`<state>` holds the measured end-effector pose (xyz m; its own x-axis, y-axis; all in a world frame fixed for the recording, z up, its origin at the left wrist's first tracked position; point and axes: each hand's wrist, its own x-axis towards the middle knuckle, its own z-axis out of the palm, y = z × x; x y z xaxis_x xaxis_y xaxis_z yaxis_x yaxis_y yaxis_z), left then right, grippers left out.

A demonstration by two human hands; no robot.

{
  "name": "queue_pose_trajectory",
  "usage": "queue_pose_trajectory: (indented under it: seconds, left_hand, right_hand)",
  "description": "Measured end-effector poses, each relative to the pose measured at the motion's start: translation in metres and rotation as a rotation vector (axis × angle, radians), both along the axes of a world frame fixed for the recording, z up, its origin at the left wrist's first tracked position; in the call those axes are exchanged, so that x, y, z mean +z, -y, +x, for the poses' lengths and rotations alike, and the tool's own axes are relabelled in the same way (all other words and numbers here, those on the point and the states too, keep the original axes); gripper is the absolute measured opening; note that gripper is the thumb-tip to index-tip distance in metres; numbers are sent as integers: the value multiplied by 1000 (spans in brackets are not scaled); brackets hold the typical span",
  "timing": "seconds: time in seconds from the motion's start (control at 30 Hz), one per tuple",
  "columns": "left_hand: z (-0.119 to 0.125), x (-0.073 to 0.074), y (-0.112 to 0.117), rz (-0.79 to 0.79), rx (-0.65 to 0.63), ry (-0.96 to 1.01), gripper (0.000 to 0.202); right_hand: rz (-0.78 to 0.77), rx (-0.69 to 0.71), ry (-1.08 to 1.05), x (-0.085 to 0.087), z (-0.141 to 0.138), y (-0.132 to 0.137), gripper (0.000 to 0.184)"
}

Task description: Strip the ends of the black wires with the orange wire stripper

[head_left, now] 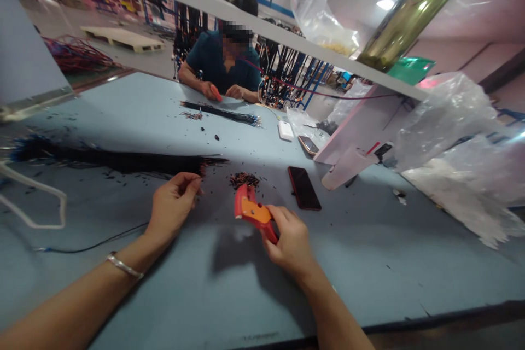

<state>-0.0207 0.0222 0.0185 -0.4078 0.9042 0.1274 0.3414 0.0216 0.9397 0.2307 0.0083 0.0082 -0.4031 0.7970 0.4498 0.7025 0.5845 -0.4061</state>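
My right hand [292, 241] grips a red and orange wire stripper [251, 211], its head pointing up and left above the blue table [229, 284]. My left hand [174, 203] is curled in a pinch at the right end of a long bundle of black wires [123, 161]; what it pinches is too thin to make out. A small heap of stripped wire bits [244, 179] lies just beyond the tool's head.
A dark phone [304, 188] lies right of the tool; another phone [308, 145] and a white box [286, 130] lie farther back. Across the table a person [223, 63] works at another wire bundle [223, 113]. Clear plastic bags [455, 136] pile up at right. White cord [36, 205] loops at left.
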Motion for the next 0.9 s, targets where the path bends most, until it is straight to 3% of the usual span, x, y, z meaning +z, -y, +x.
queue_pose_trajectory:
  seconds: [0.1, 0.23, 0.37, 0.47, 0.6, 0.7, 0.8, 0.9]
  left_hand:
    - [-5, 1, -3, -92, 5, -180, 20]
    - [-11, 0, -7, -162, -10, -316, 23]
    - [-19, 6, -8, -323, -47, -679, 25]
    - [-22, 7, -9, -361, -134, -789, 25]
    - [-19, 1, -11, -285, -308, -659, 24]
    - [-13, -4, -10, -73, -419, -479, 25]
    - [-7, -4, -8, 50, -383, -347, 24]
    - [-2, -1, -3, -58, -321, -207, 26]
  right_hand:
    - [136, -40, 217, 1, 5, -2, 44]
    - [223, -134, 343, 7, 19, -8, 44]
    - [237, -230, 410, 15, 34, -13, 43]
    - [213, -287, 456, 20, 44, -14, 41]
    - [179, -303, 488, 25, 54, -13, 37]
    - [124, -271, 519, 28, 62, -12, 35]
    - [63, -217, 557, 29, 67, -10, 38]
    - [45, -174, 589, 27, 65, -8, 43]
